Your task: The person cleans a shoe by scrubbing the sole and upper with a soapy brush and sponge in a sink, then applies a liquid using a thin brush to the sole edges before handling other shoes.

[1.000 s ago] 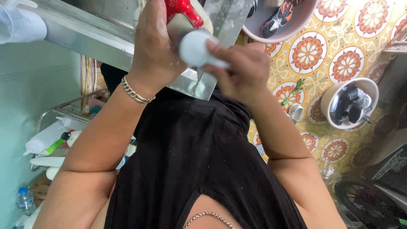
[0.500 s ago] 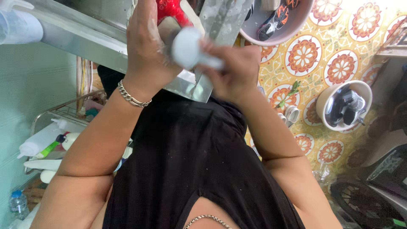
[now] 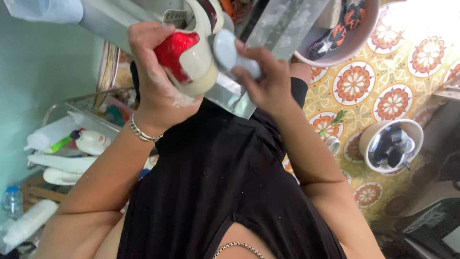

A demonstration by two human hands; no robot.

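Shoe (image 3: 191, 57), red and cream, sits gripped in left hand (image 3: 158, 81), fingers wrapped tight around its upper. Right hand (image 3: 268, 84) fingers clamp a pale brush (image 3: 230, 52) against shoe's sole edge; scrubbing looks midway, white residue visible on left hand.

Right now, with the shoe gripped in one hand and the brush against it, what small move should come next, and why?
Probably a short brush stroke along the cream sole. The left hand clamps the red and white shoe steady, and the right hand holds the pale brush with its head against the sole edge, so it looks placed to scrub there.
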